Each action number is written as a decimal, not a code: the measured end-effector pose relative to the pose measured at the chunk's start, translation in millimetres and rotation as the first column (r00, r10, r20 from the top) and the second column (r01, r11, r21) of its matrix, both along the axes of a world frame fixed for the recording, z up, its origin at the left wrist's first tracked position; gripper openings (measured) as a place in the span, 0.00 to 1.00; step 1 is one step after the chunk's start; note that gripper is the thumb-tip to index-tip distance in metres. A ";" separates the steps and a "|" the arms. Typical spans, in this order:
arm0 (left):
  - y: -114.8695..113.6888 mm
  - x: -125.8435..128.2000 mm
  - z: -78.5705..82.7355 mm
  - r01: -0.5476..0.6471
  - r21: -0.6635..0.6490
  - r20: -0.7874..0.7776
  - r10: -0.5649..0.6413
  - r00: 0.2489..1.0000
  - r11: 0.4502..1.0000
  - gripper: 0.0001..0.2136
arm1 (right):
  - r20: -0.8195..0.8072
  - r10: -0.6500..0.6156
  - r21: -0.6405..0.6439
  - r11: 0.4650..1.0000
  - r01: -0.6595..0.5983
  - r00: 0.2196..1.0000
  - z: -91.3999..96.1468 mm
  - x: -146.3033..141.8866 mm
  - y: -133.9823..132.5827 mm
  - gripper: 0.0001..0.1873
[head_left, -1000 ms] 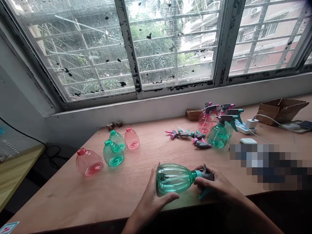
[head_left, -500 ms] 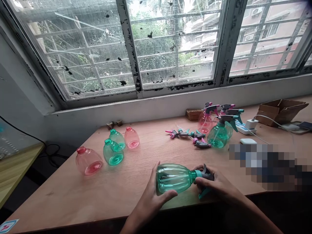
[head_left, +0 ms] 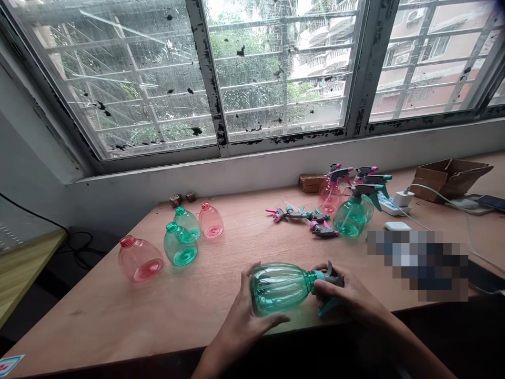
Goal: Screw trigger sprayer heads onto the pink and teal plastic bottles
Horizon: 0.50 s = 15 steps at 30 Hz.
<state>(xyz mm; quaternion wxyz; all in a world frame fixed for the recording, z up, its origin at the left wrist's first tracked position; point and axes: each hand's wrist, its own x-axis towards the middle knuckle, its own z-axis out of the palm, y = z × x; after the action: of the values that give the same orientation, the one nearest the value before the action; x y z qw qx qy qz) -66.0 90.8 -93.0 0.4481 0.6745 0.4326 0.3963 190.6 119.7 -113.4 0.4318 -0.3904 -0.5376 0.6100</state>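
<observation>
A green see-through spray bottle (head_left: 280, 288) lies sideways in the air over the table's front edge, its neck pointing right. My left hand (head_left: 248, 310) cups the bottle's base end, thumb along the lower side. With fingers closed around the turquoise collar, my right hand (head_left: 347, 292) grips the grey-and-turquoise trigger spray head (head_left: 333, 279) at the bottle's neck. The head sits against the neck; how tightly it is screwed cannot be told. Beyond my hands lie several loose spray heads (head_left: 324, 229) in grey, pink and turquoise.
Open pink (head_left: 140, 259) and green bottles (head_left: 180, 246) stand at left. Farther right are green (head_left: 351, 218) and pink bottles (head_left: 328, 197) with spray heads, a power strip (head_left: 394, 204), a white charger, cables and a cardboard box (head_left: 452, 179). A blurred patch covers the right side. A window is behind.
The view has shifted slightly. Both hands keep their hold, and the green bottle has turned a little about its length, with the right fingers shifting slightly at the collar.
</observation>
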 end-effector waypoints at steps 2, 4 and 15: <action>-0.6 0.5 0.8 -0.008 -0.008 0.004 0.008 1.000 1.000 0.43 | -0.005 -0.002 0.001 1.000 0.002 1.000 1.1 -0.5 -0.8 0.27; -1.0 0.9 1.4 -0.022 -0.005 0.003 0.022 1.000 1.000 0.43 | -0.008 -0.003 0.007 1.000 0.003 1.000 3.0 -0.8 -2.1 0.26; -2.5 0.9 2.2 0.016 -0.038 0.012 -0.016 1.000 0.999 0.43 | -0.064 -0.003 0.023 1.000 0.005 0.998 2.1 0.9 -3.5 0.24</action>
<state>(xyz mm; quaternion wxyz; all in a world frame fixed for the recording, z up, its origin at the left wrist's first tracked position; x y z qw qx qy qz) -65.1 88.4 -90.7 0.4664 0.6670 0.4322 0.3883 191.6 116.2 -111.4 0.4546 -0.3666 -0.5298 0.6150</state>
